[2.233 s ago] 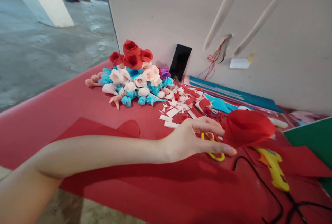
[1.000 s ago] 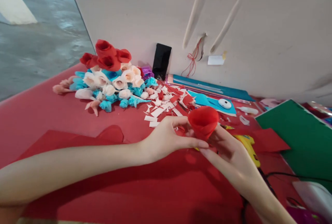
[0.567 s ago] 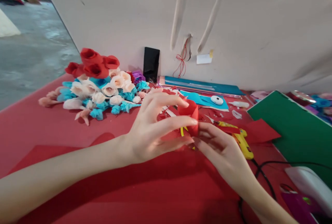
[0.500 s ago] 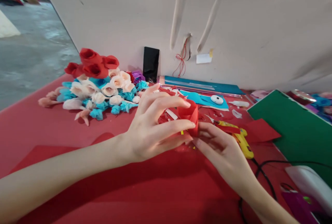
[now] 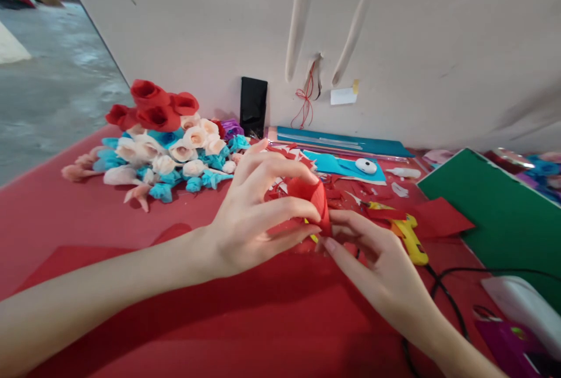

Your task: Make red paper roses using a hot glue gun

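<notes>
A red paper flower (image 5: 321, 203), rolled into a cup, is held just above the table between both hands. My left hand (image 5: 263, 208) curves round it from the left, fingertips on its rim and side. At its base, the thumb and fingers of my right hand (image 5: 372, 261) pinch the paper from the right. Behind the flower lie red and white paper scraps (image 5: 337, 188), partly hidden by my fingers. A yellow glue gun (image 5: 412, 240) rests to the right of my right hand. Under my forearms are flat red paper sheets (image 5: 219, 308).
Finished paper flowers (image 5: 175, 156) in red, cream and blue are heaped at the left. A black phone (image 5: 253, 106) leans on the wall. A green board (image 5: 499, 208) stands at the right, with a black cable (image 5: 456, 308) before it. Blue paper (image 5: 333, 163) lies at the back.
The red paper flower has turned and tilted slightly, its top shifting left. My left fingers have moved with it, and the right hand still pinches the base.
</notes>
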Demonstrator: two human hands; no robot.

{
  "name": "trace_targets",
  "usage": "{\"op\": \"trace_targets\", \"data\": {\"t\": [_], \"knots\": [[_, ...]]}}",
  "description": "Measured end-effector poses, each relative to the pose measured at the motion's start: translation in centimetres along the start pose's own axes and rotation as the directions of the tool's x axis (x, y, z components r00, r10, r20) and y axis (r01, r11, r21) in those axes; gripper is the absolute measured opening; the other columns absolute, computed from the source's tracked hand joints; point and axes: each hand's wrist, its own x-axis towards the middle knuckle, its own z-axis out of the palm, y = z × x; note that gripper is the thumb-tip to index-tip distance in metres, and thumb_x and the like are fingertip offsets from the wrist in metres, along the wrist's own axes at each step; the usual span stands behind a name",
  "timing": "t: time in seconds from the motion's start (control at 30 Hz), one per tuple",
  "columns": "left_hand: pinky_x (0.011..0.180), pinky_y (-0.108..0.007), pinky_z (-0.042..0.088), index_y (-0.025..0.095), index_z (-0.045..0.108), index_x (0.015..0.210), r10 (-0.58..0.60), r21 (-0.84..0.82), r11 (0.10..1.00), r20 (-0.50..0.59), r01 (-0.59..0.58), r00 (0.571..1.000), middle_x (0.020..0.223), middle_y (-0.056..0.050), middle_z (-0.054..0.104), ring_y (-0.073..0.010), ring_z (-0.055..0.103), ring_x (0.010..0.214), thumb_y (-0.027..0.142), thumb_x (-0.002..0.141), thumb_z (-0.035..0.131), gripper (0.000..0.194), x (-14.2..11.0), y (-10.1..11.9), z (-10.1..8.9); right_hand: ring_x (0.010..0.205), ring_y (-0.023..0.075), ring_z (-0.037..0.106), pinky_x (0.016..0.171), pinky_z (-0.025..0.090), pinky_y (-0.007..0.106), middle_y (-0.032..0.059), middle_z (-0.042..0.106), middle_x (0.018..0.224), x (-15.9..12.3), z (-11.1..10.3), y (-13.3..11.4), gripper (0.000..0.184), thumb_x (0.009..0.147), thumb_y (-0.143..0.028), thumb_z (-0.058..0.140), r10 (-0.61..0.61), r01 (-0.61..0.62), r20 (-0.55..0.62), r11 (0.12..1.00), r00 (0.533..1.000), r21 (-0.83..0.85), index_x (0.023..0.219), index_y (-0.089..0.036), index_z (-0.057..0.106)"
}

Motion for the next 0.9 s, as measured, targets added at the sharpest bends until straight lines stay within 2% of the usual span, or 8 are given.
{"op": "trace_targets", "data": {"t": [0.13,0.33,0.53,0.67,0.77,0.9], "knots": [[0.091,-0.044,0.036,0.02,0.063,0.075,-0.049,-0.024,0.998,0.018,0.049,0.999,0.093,-0.007,0.057,-0.0195,0.052,0.09,0.017,0.071,0.067,0.005,0.1,0.11,0.09,0.062,0.0128,0.058,0.06,0.049,0.024,-0.0002,0.059,0.068,-0.24,-0.15,-0.11,0.014,0.08,-0.02,0.05,-0.023,0.023,0.0,1.0,1.0,-0.017,0.093,-0.018,0.054],[0.088,-0.038,0.039,0.025,0.062,0.071,-0.119,-0.108,0.986,0.047,0.123,0.992,0.09,-0.002,0.058,-0.0174,0.052,0.09,0.022,0.075,0.064,0.005,0.13,0.4,0.25,0.062,0.0138,0.054,0.062,0.046,0.027,0.0011,0.055,0.069,-0.48,-0.33,-0.23,0.023,0.084,-0.029,0.047,-0.004,0.006,0.05,0.999,0.999,-0.041,0.102,-0.015,0.051],[0.09,-0.038,0.038,0.025,0.063,0.071,-0.1,-0.137,0.985,0.055,0.106,0.993,0.091,-0.002,0.057,-0.0171,0.05,0.091,0.019,0.073,0.065,0.006,0.19,0.49,0.1,0.063,0.0122,0.055,0.061,0.042,0.024,-0.0012,0.056,0.065,-0.39,-0.44,-0.29,0.013,0.088,-0.028,0.043,-0.03,0.025,0.109,0.999,0.994,0.043,0.093,-0.018,0.051],[0.088,-0.038,0.04,0.024,0.062,0.072,-0.093,-0.103,0.99,0.052,0.098,0.994,0.091,-0.003,0.057,-0.0171,0.052,0.089,0.02,0.074,0.064,0.005,0.38,0.39,-0.17,0.065,0.0103,0.055,0.063,0.042,0.021,-0.0027,0.056,0.067,-0.57,-0.73,-0.43,0.013,0.09,-0.026,0.041,-0.032,0.02,0.123,0.995,0.992,0.094,0.096,-0.021,0.051],[0.086,-0.037,0.041,0.023,0.062,0.071,-0.064,-0.094,0.993,0.039,0.067,0.997,0.09,-0.004,0.058,-0.0179,0.052,0.088,0.02,0.074,0.063,0.005,0.49,0.36,-0.29,0.067,0.009,0.054,0.063,0.042,0.019,-0.0028,0.057,0.07,-0.63,-0.84,-0.43,0.015,0.09,-0.026,0.041,-0.019,0.0,0.135,0.99,0.991,0.138,0.099,-0.022,0.052],[0.086,-0.038,0.041,0.023,0.062,0.071,-0.057,-0.095,0.994,0.05,0.061,0.997,0.089,-0.004,0.058,-0.0184,0.053,0.088,0.019,0.075,0.062,0.005,0.53,0.34,-0.36,0.068,0.0095,0.055,0.063,0.043,0.019,-0.0018,0.057,0.071,-0.5,-0.85,-0.46,0.014,0.09,-0.028,0.042,0.033,-0.063,0.162,0.981,0.986,0.182,0.093,-0.02,0.053]]}}
